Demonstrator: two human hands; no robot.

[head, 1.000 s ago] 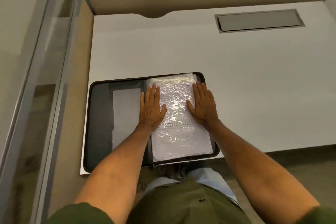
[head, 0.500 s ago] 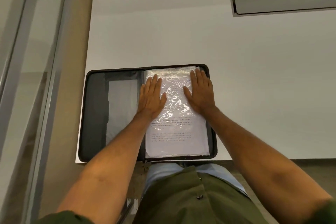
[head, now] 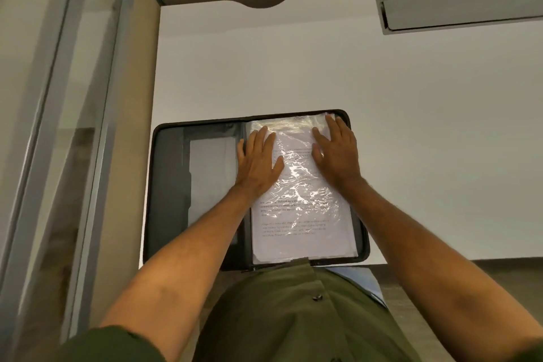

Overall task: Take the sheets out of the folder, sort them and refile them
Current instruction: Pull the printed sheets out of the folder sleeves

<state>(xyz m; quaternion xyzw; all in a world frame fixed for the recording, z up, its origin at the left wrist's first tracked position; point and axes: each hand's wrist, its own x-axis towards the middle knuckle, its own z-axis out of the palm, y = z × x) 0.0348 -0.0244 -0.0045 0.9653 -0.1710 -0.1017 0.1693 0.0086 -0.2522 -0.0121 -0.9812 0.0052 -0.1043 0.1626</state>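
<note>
Head view: a black folder (head: 170,191) is lying open on the white desk (head: 411,126). Its right half is holding plastic-covered printed sheets (head: 302,229), text unreadable. These are being pressed by the left hand (head: 258,161) and right hand (head: 336,153), fingers flat.

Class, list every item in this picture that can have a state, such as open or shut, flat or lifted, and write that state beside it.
folder: open, lying flat at the desk's near edge.
plastic sleeve of printed sheets: still filed in the folder's right half, crinkled and glossy.
left hand: flat, fingers straight, resting on the sleeve.
right hand: flat, fingers straight, resting on the sleeve.
cable hatch: lid appears shut.
</note>
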